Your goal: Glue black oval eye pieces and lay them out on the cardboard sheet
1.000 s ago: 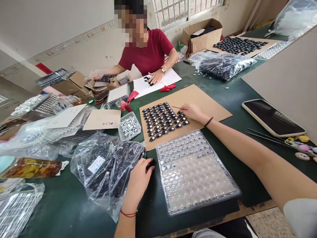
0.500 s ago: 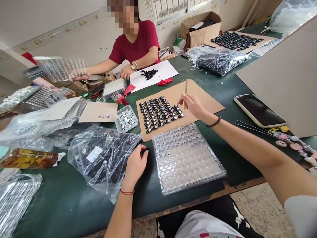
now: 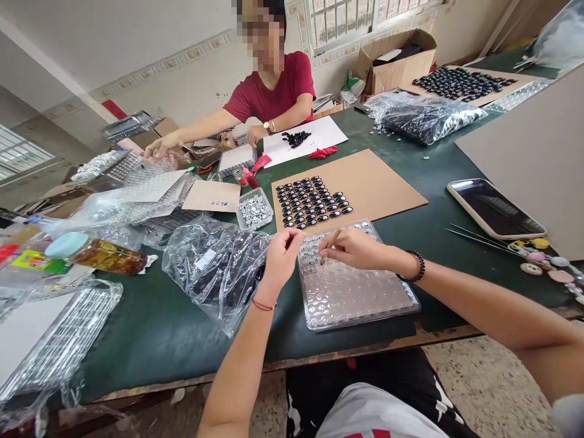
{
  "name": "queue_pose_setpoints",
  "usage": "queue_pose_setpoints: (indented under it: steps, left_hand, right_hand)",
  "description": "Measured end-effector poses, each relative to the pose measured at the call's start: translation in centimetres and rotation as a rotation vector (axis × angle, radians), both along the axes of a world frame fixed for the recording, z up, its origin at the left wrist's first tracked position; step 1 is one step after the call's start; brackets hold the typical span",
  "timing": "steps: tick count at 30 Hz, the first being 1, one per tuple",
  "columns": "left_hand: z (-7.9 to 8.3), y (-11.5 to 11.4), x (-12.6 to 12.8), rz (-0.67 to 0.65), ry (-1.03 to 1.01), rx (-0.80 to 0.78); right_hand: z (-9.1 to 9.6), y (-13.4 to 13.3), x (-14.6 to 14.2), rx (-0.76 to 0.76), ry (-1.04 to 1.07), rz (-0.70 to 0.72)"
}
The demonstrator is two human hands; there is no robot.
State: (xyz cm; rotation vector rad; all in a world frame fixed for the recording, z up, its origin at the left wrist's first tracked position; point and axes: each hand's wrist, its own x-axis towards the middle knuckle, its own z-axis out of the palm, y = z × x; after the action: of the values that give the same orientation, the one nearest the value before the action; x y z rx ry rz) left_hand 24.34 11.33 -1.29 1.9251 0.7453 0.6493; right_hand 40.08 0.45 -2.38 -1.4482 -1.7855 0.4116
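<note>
My right hand (image 3: 353, 249) pinches a thin wooden stick (image 3: 331, 241), its tip down at the upper left cells of a clear plastic blister tray (image 3: 365, 298). My left hand (image 3: 281, 255) hovers at the tray's left edge with fingers pinched; what it holds is too small to make out. Just beyond the tray lies a brown cardboard sheet (image 3: 383, 182) with rows of small black oval pieces (image 3: 312, 201). A crumpled clear bag of black pieces (image 3: 214, 264) lies left of my left hand.
A person in a red shirt (image 3: 274, 91) sits across the green table (image 3: 150, 328), one hand reaching left. A small tub of silvery parts (image 3: 254, 210), a phone (image 3: 495, 208), thin metal rods (image 3: 474, 237), other bags and trays surround the work area.
My right hand came back from the cardboard sheet to the blister tray with the stick. My left hand left the bag's opening and rose to the tray's left edge.
</note>
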Motion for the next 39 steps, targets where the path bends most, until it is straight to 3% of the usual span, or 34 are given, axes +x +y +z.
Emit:
queue_pose_setpoints:
  steps: [3, 5, 11, 15, 20, 23, 26, 32, 36, 39]
  left_hand:
    - [-1.0, -1.4, 0.4, -0.065, 0.063, 0.016]
    - [-1.4, -2.3, 0.2, -0.098, 0.080, 0.053]
    - [-0.8, -3.6, -0.7, -0.186, 0.113, 0.261]
    - [-1.3, -3.3, -0.7, -0.237, 0.237, 0.418]
    - [-2.1, -3.2, -0.5, -0.225, 0.299, 0.485]
    - [-1.9, -3.2, -0.4, -0.212, 0.312, 0.414]
    - [-1.4, -2.8, -0.4, -0.195, 0.254, 0.227]
    - [-1.0, -1.5, -0.7, -0.002, 0.099, 0.078]
    - [-1.6, -2.1, -0.6, -0.137, 0.061, -0.064]
    - [-1.9, -2.7, -0.4, -0.203, 0.092, -0.068]
  right_hand:
    - [0.0, -1.3, 0.0, 0.058, 0.048, -0.217]
    - [-0.3, -1.9, -0.2, 0.101, 0.017, -0.269]
    - [-1.8, -1.9, -1.1, 0.261, -0.254, -0.226]
    - [-2.1, -1.9, -1.3, 0.295, -0.251, -0.229]
    - [-2.2, -2.2, -1.2, 0.333, -0.254, -0.247]
    - [-2.1, -2.2, -1.2, 0.371, -0.244, -0.267]
    - [-1.8, -2.1, -1.1, 0.395, -0.180, -0.293]
    - [-1.1, -2.2, -0.7, 0.427, 0.017, -0.412]
    - [-0.9, -2.3, -0.7, 0.441, 0.101, -0.435]
    - [-0.8, -2.5, -0.9, 0.453, 0.141, -0.396]
